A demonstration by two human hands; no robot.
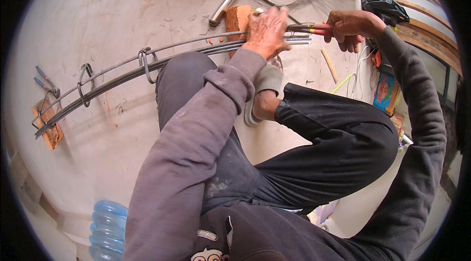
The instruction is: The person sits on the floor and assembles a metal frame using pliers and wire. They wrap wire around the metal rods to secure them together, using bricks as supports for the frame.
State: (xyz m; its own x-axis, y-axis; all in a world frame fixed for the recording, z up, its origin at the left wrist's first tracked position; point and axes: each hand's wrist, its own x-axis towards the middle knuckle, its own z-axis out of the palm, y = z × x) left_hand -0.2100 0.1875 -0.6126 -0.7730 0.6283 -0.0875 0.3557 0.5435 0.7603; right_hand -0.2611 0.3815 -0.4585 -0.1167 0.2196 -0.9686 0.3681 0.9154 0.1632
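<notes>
1. Concrete floor (98,11) carries a bundle of steel bars (162,60) resting on bricks (236,18), upper centre.
2. Left hand (266,30) grip presses closed over the bars.
3. Right hand (351,28) grip wraps red-handled pliers (314,28), upper right.

Red-handled pliers (314,28), grey steel bars (162,60), orange brick (237,19), blue-handled pliers (45,80) — clear blue bottle (108,229).

Under my left fingers (267,28) lie dull grey ribbed steel bars (196,50) over rough orange brick (237,18). My right fingers (348,28) grip glossy red-handled metal pliers (314,28). Beneath both, matt dusty concrete floor (108,11).
</notes>
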